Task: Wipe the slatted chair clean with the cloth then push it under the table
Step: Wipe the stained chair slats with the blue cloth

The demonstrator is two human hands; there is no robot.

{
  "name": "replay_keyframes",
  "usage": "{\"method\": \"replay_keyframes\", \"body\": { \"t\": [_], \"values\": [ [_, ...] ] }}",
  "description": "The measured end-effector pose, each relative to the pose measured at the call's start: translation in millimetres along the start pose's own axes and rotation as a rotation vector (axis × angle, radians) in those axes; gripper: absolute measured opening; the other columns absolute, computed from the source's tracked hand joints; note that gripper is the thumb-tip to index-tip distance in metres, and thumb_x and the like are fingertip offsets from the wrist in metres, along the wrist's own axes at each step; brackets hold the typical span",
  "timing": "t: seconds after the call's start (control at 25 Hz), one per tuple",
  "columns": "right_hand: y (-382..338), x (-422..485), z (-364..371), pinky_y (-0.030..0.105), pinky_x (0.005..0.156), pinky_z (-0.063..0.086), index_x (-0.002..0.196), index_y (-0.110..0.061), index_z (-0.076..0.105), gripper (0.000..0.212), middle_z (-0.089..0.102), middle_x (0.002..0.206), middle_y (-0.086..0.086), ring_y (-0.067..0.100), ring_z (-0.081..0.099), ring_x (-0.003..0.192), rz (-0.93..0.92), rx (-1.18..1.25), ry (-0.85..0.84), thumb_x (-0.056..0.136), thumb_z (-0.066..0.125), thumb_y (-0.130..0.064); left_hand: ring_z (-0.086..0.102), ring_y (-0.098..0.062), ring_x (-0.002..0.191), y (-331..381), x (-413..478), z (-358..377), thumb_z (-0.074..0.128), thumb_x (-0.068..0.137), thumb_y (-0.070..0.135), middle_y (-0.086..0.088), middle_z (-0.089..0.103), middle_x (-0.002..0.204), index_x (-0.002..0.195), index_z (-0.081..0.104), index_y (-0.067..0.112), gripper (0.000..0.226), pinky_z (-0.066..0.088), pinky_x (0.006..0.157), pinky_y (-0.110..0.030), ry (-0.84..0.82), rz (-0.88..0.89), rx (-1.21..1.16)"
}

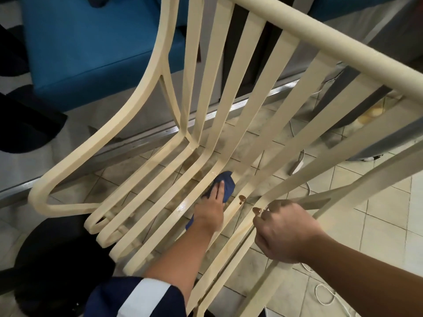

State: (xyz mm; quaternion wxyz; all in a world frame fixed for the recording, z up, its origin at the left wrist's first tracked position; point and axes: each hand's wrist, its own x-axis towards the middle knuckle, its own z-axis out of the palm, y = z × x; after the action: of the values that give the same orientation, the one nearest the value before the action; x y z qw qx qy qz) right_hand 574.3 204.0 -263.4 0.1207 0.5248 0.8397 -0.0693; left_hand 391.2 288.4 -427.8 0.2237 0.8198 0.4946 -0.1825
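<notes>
The cream slatted chair point(206, 92) fills the view, seen from above and behind its top rail. My left hand point(211, 207) lies on a seat slat near the bend into the backrest. Its straight fingers press a dark blue cloth point(225, 183) against the slat, which looks wet and shiny. My right hand point(283, 232) is curled round a seat slat on the right side, with two fingernails showing above that slat. The tiled floor shows between the slats.
A blue cushioned seat point(91, 49) stands at the back left behind a metal floor rail point(251, 101). White cables point(325, 294) and a power strip point(297, 164) lie on the tiles to the right. Dark shapes sit at the left edge.
</notes>
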Motion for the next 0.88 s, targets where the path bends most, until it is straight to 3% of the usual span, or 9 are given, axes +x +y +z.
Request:
{"method": "replay_keyframes", "body": {
  "t": [0.12,0.32,0.44,0.52,0.64,0.76,0.88],
  "values": [
    [2,0,1,0.028,0.043,0.039,0.06,-0.016,0.055,0.036,0.05,0.049,0.003,0.027,0.047,0.039,0.006,0.021,-0.004,0.085,0.044,-0.04,0.056,-0.032,0.122,13,25,-11,0.03,0.111,0.037,0.002,0.003,0.172,0.16,-0.021,0.023,0.072,0.05,0.094,-0.046,-0.04,-0.013,-0.076],
    [2,-1,0,0.034,0.042,0.047,0.059,-0.015,0.053,0.035,0.049,0.05,0.005,0.028,0.046,0.039,0.02,0.043,-0.01,0.084,0.044,-0.039,0.061,-0.028,0.109,4,23,7,0.028,0.11,0.04,-0.006,0.03,0.161,0.162,-0.014,0.025,0.069,0.054,0.087,-0.042,0.056,0.013,-0.134],
    [4,0,0,0.032,0.041,0.045,0.057,-0.015,0.052,0.035,0.048,0.049,0.004,0.027,0.046,0.038,0.023,0.042,0.018,0.082,0.042,-0.037,0.063,-0.021,0.104,-14,-3,24,0.031,0.109,0.047,-0.001,0.056,0.14,0.164,0.015,0.031,0.059,0.056,0.08,-0.036,0.265,0.007,-0.23],
    [4,0,2,0.034,0.043,0.047,0.057,-0.015,0.052,0.035,0.049,0.049,0.005,0.028,0.046,0.038,0.032,0.052,0.027,0.083,0.041,-0.037,0.066,-0.018,0.104,-29,-30,40,0.038,0.108,0.048,0.0,0.064,0.136,0.159,0.035,0.034,0.052,0.057,0.076,-0.03,0.384,0.021,-0.277],
    [4,1,3,0.036,0.044,0.049,0.057,-0.014,0.051,0.034,0.048,0.049,0.006,0.028,0.047,0.039,0.047,0.067,0.033,0.082,0.041,-0.036,0.067,-0.016,0.112,-49,-64,53,0.045,0.106,0.045,0.0,0.059,0.146,0.151,0.048,0.033,0.046,0.059,0.085,-0.03,0.382,-0.008,-0.438],
    [3,1,0,0.033,0.045,0.048,0.055,-0.015,0.049,0.032,0.046,0.047,0.005,0.028,0.047,0.039,0.046,0.07,0.051,0.08,0.041,-0.034,0.071,-0.019,0.105,-65,-93,53,0.044,0.107,0.046,-0.006,0.069,0.13,0.139,0.063,0.019,0.047,0.06,0.088,-0.034,0.431,0.001,-0.555],
    [3,2,-3,0.029,0.045,0.039,0.054,-0.016,0.046,0.032,0.045,0.044,0.003,0.027,0.045,0.036,0.034,0.062,0.066,0.08,0.041,-0.032,0.066,-0.026,0.117,-68,-117,52,0.053,0.105,0.034,-0.011,0.069,0.128,0.13,0.069,0.011,0.038,0.052,0.1,-0.033,0.458,-0.021,-0.535]
  ]
}}
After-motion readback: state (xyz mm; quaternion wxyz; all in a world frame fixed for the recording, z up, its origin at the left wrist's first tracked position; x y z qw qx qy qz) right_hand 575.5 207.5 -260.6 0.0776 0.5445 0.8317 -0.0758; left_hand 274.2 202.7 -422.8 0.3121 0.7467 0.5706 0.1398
